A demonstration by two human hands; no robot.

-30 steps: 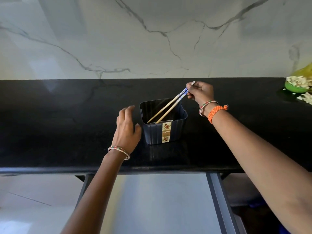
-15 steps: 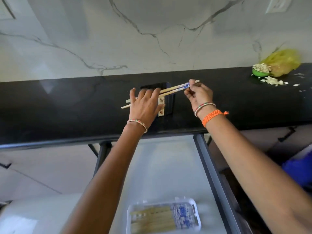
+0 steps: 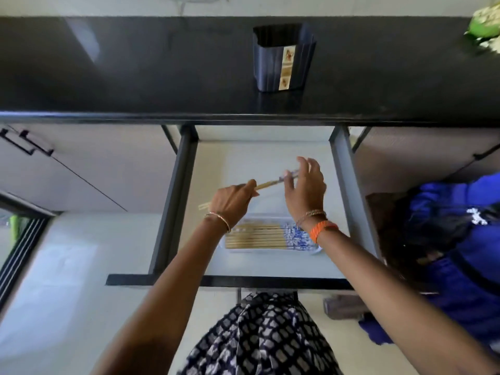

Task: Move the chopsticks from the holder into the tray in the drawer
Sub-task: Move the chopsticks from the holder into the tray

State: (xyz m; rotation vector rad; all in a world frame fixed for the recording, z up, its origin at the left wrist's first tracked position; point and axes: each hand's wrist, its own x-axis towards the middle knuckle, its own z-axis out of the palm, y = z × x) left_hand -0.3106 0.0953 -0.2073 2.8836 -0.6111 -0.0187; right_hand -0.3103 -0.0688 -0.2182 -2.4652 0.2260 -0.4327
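Left hand (image 3: 232, 198) grips the chopsticks (image 3: 267, 183), right hand (image 3: 305, 185) loosely open at 3 o'clock; I'd lay them flat, lined up, in the tray (image 3: 270, 249).

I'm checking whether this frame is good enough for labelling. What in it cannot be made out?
- Holder, head view: its inside is dark, so whether any chopsticks remain is unclear.
- Held chopsticks: motion blur and the right hand hide their patterned ends; the left hand covers the middle.
- Tray: both wrists cover parts of its far rim; the count is unreadable.
- Green item: cut by the right edge, blurred.
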